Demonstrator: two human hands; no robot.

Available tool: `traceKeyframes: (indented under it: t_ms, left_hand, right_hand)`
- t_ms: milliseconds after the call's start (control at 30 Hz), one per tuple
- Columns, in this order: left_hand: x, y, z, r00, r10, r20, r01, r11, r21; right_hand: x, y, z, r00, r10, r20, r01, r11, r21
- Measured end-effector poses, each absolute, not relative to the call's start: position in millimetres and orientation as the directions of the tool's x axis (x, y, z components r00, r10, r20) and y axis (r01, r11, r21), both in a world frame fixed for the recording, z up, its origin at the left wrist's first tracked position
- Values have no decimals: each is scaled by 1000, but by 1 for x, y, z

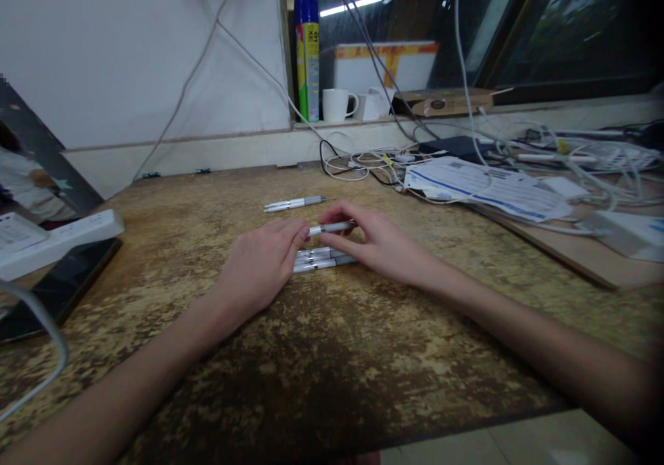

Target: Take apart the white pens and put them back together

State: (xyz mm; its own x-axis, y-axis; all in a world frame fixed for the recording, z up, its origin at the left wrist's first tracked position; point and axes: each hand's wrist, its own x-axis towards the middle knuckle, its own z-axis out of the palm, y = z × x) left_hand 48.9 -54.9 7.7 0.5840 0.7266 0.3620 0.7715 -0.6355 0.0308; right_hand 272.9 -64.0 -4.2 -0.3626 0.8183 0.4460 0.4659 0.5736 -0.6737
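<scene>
A white and grey pen (328,228) is held between my two hands, just above the worn wooden table. My left hand (263,261) pinches its white end with fingertips pressed together. At the grey end, the thumb and fingers of my right hand (374,242) curve around the pen. Below it, several similar pens (315,264) lie side by side on the table, partly hidden by my hands. Farther back, more white and grey pens (293,204) rest close together.
On the left are a black phone (62,285) and a white power strip (93,231). Papers (482,187) and tangled cables (363,162) spread across the back right. A spray can (308,57) and white mug (336,105) stand on the sill. Part of a person (25,178) shows far left.
</scene>
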Motion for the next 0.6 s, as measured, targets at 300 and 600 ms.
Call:
traceKeyframes:
  t_ms: [300, 600]
  left_hand:
    - [49, -55, 9, 575, 745, 339, 766, -636, 97]
    - [49, -55, 12, 585, 736, 339, 712, -667, 220]
  right_hand:
    - [272, -65, -2, -353, 820, 451, 427, 570, -702]
    - [273, -62, -3, -342, 796, 500, 353, 602, -716]
